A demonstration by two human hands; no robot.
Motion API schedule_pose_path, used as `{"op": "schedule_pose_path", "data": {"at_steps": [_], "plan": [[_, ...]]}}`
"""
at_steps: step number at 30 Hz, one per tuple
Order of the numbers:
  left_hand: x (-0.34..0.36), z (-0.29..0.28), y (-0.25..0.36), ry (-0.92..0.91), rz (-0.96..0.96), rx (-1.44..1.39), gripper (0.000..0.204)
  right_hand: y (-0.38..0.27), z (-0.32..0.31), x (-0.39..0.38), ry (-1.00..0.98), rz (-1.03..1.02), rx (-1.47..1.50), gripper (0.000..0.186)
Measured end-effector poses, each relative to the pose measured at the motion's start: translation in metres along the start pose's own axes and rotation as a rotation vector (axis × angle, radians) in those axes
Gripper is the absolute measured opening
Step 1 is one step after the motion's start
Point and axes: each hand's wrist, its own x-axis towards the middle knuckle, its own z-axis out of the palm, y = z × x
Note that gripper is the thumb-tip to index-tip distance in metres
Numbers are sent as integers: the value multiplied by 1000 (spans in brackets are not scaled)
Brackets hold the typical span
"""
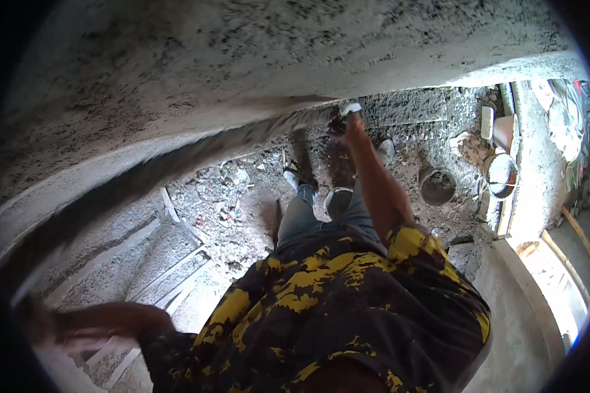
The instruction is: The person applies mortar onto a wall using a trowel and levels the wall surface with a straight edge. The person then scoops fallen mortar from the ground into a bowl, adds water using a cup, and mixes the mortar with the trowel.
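Near the wall (pixel 275 52): seemingly grey-brown board (pixel 157 171).

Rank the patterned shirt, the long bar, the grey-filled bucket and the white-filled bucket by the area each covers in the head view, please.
1. Patterned shirt, probably helped by nearness to the camera
2. Long bar
3. Grey-filled bucket and white-filled bucket: too alike to rank

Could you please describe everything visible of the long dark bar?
The long dark bar looks grey-brown and blurred, material unclear. It slants from lower left to upper centre along the wall, bowed by the lens. One end is near the right hand, the other near the left hand; grips and wall contact are indistinct.
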Motion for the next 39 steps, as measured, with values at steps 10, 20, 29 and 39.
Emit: {"op": "schedule_pose_path", "data": {"at_steps": [10, 20, 29, 39], "plan": [[-36, 136, 11, -213, -234, -509, 34, -179, -203, -82, 366, -452, 56, 47], [-76, 178, 28, 277, -248, -808, 25, -18, -288, -137, 565, -583, -410, 22], [-22, -33, -83, 126, -28, -815, 16, 131, -74, -104, -127, -198, 53, 37], [-55, -165, -147, 179, -299, -1131, 20, 52, -105, -44, -434, -266, 478, 37]]}}
